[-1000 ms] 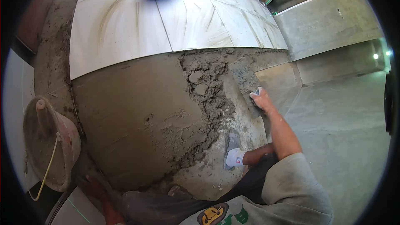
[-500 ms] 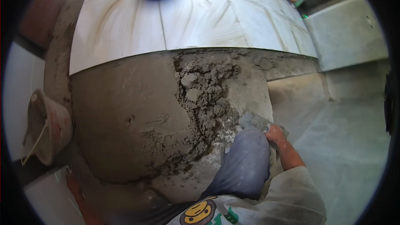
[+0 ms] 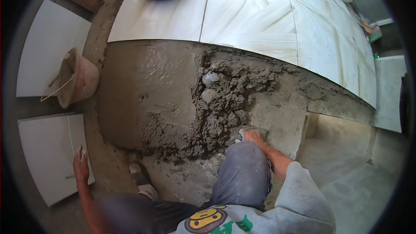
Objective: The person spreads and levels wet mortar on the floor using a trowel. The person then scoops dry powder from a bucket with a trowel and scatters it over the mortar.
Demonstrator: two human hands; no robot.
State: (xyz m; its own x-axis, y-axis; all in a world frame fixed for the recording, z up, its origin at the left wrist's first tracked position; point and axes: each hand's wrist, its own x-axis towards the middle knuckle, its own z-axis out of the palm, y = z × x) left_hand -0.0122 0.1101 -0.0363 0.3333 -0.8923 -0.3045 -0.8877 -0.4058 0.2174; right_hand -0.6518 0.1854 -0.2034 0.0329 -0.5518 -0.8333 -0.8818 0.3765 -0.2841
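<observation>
My right hand (image 3: 251, 136) is closed on the handle of a trowel (image 3: 259, 132), which is mostly hidden behind my hand and raised knee. It is at the lower right edge of the rough, lumpy mortar (image 3: 221, 108). Left of that lies a smoother, wet mortar bed (image 3: 164, 82). My left hand (image 3: 81, 164) hangs over a loose white tile (image 3: 52, 151) at the left, with nothing visible in it; its fingers look stretched out and close to each other.
White laid tiles (image 3: 247, 13) border the mortar's far side. A mortar-stained bucket (image 3: 86, 80) with a pale handle stands left, beside another white tile (image 3: 47, 52). A recessed opening (image 3: 336, 143) lies to the right. My feet rest on rough floor below the mortar.
My right hand has drawn the trowel back from the right side and over to the lumpy mortar's lower edge. My left hand has risen over the loose tile. The view has turned.
</observation>
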